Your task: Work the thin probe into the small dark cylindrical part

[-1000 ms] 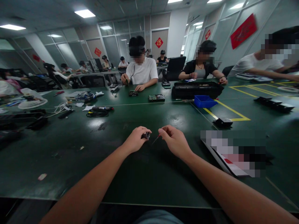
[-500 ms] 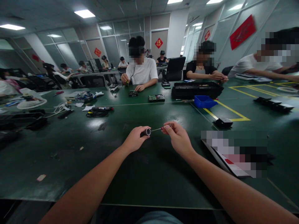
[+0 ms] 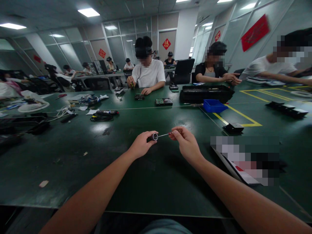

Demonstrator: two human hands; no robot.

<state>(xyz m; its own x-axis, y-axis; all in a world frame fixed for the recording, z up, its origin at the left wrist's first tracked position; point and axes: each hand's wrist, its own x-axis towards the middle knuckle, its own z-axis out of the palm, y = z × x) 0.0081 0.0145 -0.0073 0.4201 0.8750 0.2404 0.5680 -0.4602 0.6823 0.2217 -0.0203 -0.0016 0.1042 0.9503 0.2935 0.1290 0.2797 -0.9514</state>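
My left hand (image 3: 143, 143) grips a small dark cylinder (image 3: 154, 136), whose round, silvery-rimmed end faces me. Closed around the red handle of a thin screwdriver (image 3: 162, 135) is my right hand (image 3: 184, 139). The metal shaft points left, and its tip is at the rim of the cylinder; whether it touches or goes inside cannot be made out. Both hands are just above the green table (image 3: 146, 185).
Ahead lie a cable bundle (image 3: 103, 115), a green circuit board (image 3: 164, 101), a blue bin (image 3: 214, 106) and a long black tray (image 3: 206, 94). A blurred flat item (image 3: 229, 165) is at right. Several people sit across the table.
My hands keep nearly the same pose; the screwdriver handle has turned slightly in my right fingers. Across the table, a person's hands at the right have shifted a little.
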